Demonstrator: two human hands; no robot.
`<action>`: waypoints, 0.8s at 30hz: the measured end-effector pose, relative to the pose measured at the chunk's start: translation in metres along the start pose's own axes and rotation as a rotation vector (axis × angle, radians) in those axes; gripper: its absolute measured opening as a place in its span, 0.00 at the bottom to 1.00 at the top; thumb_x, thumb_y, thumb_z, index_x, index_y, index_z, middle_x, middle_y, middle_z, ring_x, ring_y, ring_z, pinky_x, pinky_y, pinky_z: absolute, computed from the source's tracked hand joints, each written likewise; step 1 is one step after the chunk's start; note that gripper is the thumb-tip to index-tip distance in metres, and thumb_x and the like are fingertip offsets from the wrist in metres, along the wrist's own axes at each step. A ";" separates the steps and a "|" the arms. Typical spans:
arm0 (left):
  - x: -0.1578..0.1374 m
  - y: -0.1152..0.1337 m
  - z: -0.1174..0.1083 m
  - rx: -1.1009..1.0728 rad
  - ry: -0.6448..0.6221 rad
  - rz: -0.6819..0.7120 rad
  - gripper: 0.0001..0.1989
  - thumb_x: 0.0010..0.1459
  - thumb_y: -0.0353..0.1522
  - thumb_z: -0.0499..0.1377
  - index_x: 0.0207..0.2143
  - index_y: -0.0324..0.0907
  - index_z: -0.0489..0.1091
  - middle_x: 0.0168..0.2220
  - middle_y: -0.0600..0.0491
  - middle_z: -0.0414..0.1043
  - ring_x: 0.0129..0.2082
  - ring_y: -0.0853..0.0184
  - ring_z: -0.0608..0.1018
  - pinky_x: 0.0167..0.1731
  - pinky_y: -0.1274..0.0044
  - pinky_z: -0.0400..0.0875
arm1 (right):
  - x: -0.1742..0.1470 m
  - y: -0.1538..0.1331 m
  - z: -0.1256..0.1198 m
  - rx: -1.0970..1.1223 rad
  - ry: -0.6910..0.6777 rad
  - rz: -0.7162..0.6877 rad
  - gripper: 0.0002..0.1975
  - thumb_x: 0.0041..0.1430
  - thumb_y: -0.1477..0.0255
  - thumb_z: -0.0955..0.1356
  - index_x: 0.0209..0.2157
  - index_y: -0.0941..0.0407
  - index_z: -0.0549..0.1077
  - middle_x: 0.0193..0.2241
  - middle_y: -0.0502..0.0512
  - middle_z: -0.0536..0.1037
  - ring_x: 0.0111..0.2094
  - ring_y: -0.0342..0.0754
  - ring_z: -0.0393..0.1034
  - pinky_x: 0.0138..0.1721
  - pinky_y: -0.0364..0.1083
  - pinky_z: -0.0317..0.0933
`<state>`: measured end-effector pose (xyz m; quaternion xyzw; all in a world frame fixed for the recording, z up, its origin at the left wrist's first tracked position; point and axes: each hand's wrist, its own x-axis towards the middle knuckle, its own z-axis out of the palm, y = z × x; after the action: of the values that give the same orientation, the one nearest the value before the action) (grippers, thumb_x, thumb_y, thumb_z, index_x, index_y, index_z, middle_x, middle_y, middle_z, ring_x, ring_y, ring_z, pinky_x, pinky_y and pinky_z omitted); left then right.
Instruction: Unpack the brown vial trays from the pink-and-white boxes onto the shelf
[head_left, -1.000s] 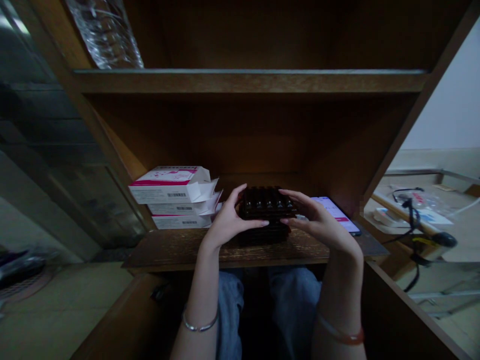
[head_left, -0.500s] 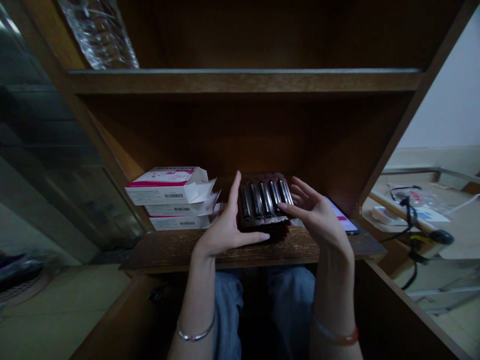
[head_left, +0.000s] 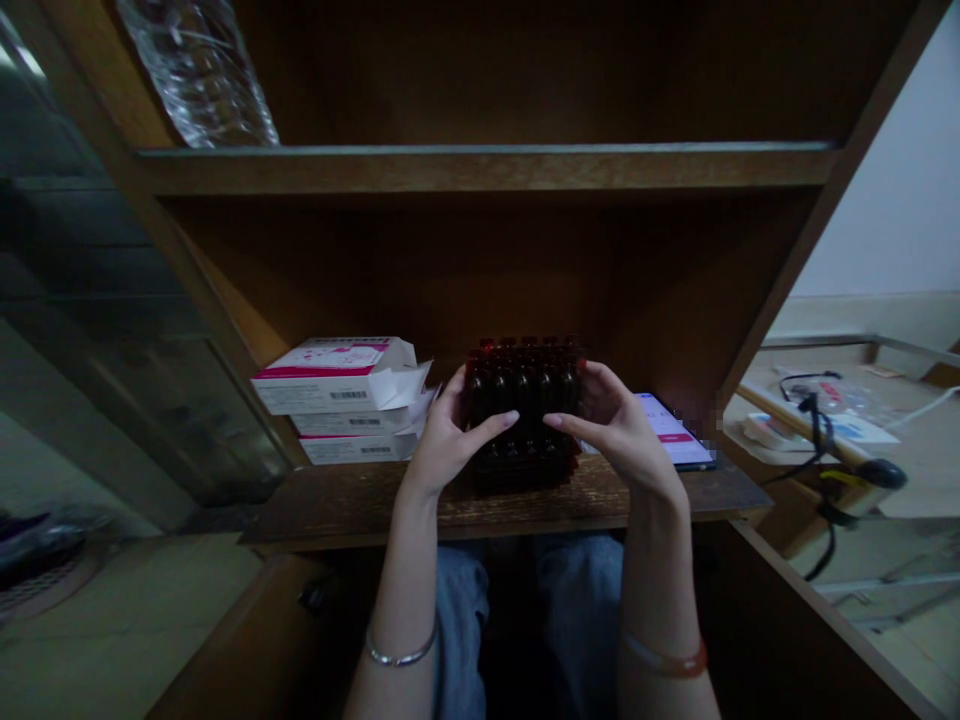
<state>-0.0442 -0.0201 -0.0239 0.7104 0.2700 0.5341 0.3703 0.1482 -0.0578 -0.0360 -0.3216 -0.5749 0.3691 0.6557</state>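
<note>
A stack of dark brown ampoule strips (head_left: pixel 525 385) stands on the front part of the shelf, straight ahead of me. Rows of rounded ampoules and their narrow tops face me. My left hand (head_left: pixel 452 428) is wrapped round the left side of the upper strip, thumb across its front. From the right side, my right hand (head_left: pixel 619 425) grips the same strip, its thumb likewise on the front. Fingers behind the strip are partly hidden. More strips lie beneath, very dark, so their number is hard to make out.
Several white and pink cartons (head_left: pixel 337 390) with open flaps are piled on the left of the shelf (head_left: pixel 337 505). A lit phone (head_left: pixel 671 430) lies at the right. Above, a clear plastic bottle (head_left: pixel 202 75) stands on the upper board. Crutch-like bar and cables (head_left: pixel 829 450) are farther right.
The upper strip has turned from its shiny side to show ampoule tops. My left hand has closed on its side, and my right hand has shifted its grip along the right edge.
</note>
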 end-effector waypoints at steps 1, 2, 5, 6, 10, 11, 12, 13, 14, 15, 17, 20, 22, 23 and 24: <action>0.000 -0.002 -0.002 -0.010 -0.014 -0.026 0.32 0.50 0.39 0.67 0.56 0.44 0.62 0.58 0.48 0.69 0.58 0.58 0.71 0.60 0.63 0.63 | 0.000 0.001 -0.001 -0.010 -0.012 0.004 0.27 0.45 0.67 0.78 0.46 0.49 0.67 0.49 0.54 0.76 0.52 0.54 0.71 0.56 0.54 0.67; 0.000 -0.003 -0.004 -0.014 -0.037 -0.050 0.32 0.50 0.39 0.67 0.56 0.45 0.61 0.58 0.48 0.69 0.58 0.58 0.71 0.60 0.64 0.64 | 0.000 0.002 -0.003 -0.020 -0.025 0.008 0.26 0.45 0.68 0.78 0.46 0.49 0.67 0.48 0.53 0.76 0.51 0.53 0.72 0.55 0.54 0.68; -0.001 -0.005 -0.008 0.031 -0.124 -0.096 0.33 0.48 0.37 0.69 0.55 0.44 0.62 0.56 0.48 0.70 0.56 0.58 0.73 0.58 0.63 0.66 | 0.000 0.004 -0.006 -0.056 -0.061 0.023 0.27 0.46 0.67 0.77 0.47 0.49 0.67 0.49 0.54 0.76 0.51 0.53 0.72 0.55 0.53 0.68; -0.002 -0.005 -0.009 0.051 -0.136 -0.105 0.33 0.47 0.37 0.69 0.54 0.44 0.63 0.55 0.48 0.71 0.55 0.58 0.73 0.58 0.63 0.66 | 0.000 0.004 -0.006 -0.059 -0.066 0.028 0.27 0.46 0.66 0.77 0.47 0.50 0.67 0.49 0.54 0.76 0.52 0.53 0.72 0.55 0.53 0.68; -0.001 0.000 0.000 0.028 -0.016 -0.090 0.30 0.48 0.38 0.69 0.52 0.43 0.65 0.53 0.49 0.73 0.54 0.58 0.74 0.57 0.64 0.66 | 0.000 0.002 -0.002 -0.022 0.008 0.048 0.25 0.45 0.66 0.78 0.45 0.52 0.71 0.47 0.56 0.79 0.49 0.53 0.74 0.54 0.53 0.68; 0.000 0.001 0.004 -0.002 0.037 -0.082 0.29 0.49 0.39 0.68 0.52 0.43 0.66 0.53 0.49 0.73 0.54 0.58 0.74 0.57 0.65 0.67 | 0.000 0.000 0.000 -0.016 0.045 0.054 0.24 0.45 0.65 0.77 0.44 0.53 0.73 0.45 0.56 0.80 0.47 0.53 0.75 0.52 0.53 0.70; 0.000 0.002 0.007 -0.036 0.090 -0.080 0.27 0.50 0.40 0.67 0.51 0.42 0.67 0.52 0.49 0.74 0.53 0.59 0.74 0.57 0.66 0.67 | 0.000 -0.002 0.003 -0.013 0.083 0.064 0.22 0.46 0.64 0.77 0.43 0.54 0.74 0.43 0.55 0.81 0.45 0.53 0.76 0.48 0.52 0.72; 0.001 0.003 0.011 -0.068 0.137 -0.085 0.25 0.52 0.41 0.66 0.50 0.42 0.67 0.51 0.50 0.74 0.53 0.59 0.75 0.56 0.66 0.67 | 0.000 -0.005 0.006 -0.015 0.121 0.074 0.21 0.47 0.62 0.76 0.42 0.54 0.75 0.41 0.55 0.81 0.43 0.52 0.76 0.42 0.50 0.74; 0.001 0.004 0.014 -0.094 0.174 -0.095 0.23 0.53 0.42 0.65 0.49 0.42 0.68 0.50 0.50 0.75 0.52 0.59 0.75 0.55 0.66 0.68 | 0.000 -0.008 0.009 -0.021 0.156 0.082 0.20 0.48 0.61 0.76 0.42 0.54 0.76 0.40 0.55 0.82 0.40 0.52 0.77 0.36 0.48 0.74; 0.001 0.005 0.017 -0.108 0.197 -0.108 0.22 0.54 0.42 0.64 0.48 0.41 0.70 0.48 0.50 0.76 0.51 0.59 0.76 0.54 0.66 0.69 | -0.001 -0.010 0.011 -0.029 0.185 0.088 0.20 0.48 0.60 0.75 0.41 0.54 0.77 0.39 0.55 0.82 0.38 0.52 0.77 0.29 0.46 0.73; 0.000 0.008 0.020 -0.110 0.205 -0.122 0.21 0.54 0.42 0.63 0.47 0.41 0.70 0.47 0.50 0.76 0.49 0.59 0.77 0.53 0.66 0.70 | -0.002 -0.015 0.014 -0.041 0.218 0.094 0.20 0.48 0.59 0.75 0.41 0.54 0.77 0.39 0.55 0.82 0.37 0.52 0.77 0.23 0.44 0.70; -0.003 0.014 0.020 -0.098 0.167 -0.092 0.22 0.54 0.40 0.64 0.49 0.42 0.68 0.50 0.51 0.74 0.52 0.60 0.75 0.55 0.67 0.69 | -0.003 -0.018 0.012 -0.033 0.202 0.059 0.20 0.48 0.61 0.76 0.43 0.53 0.77 0.41 0.55 0.82 0.40 0.54 0.77 0.32 0.49 0.75; -0.005 0.017 0.018 -0.082 0.144 -0.053 0.24 0.53 0.38 0.66 0.51 0.44 0.66 0.52 0.51 0.73 0.54 0.60 0.74 0.57 0.67 0.67 | -0.005 -0.017 0.008 -0.028 0.173 -0.003 0.21 0.48 0.64 0.76 0.46 0.52 0.76 0.44 0.54 0.81 0.45 0.55 0.76 0.45 0.54 0.73; -0.005 0.018 0.017 -0.067 0.136 -0.032 0.25 0.52 0.38 0.66 0.51 0.45 0.65 0.52 0.52 0.72 0.54 0.60 0.74 0.57 0.66 0.67 | -0.006 -0.016 0.005 -0.033 0.162 -0.039 0.23 0.47 0.65 0.76 0.47 0.51 0.76 0.46 0.53 0.80 0.47 0.56 0.75 0.50 0.56 0.71; -0.005 0.019 0.015 -0.048 0.131 -0.010 0.26 0.51 0.37 0.67 0.51 0.45 0.65 0.52 0.52 0.72 0.54 0.60 0.73 0.57 0.66 0.67 | -0.007 -0.015 0.002 -0.045 0.152 -0.071 0.25 0.46 0.66 0.77 0.49 0.49 0.75 0.47 0.53 0.80 0.49 0.56 0.74 0.52 0.58 0.69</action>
<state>-0.0311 -0.0389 -0.0138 0.6635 0.2845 0.5841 0.3711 0.1471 -0.0714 -0.0263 -0.3427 -0.5428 0.3070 0.7026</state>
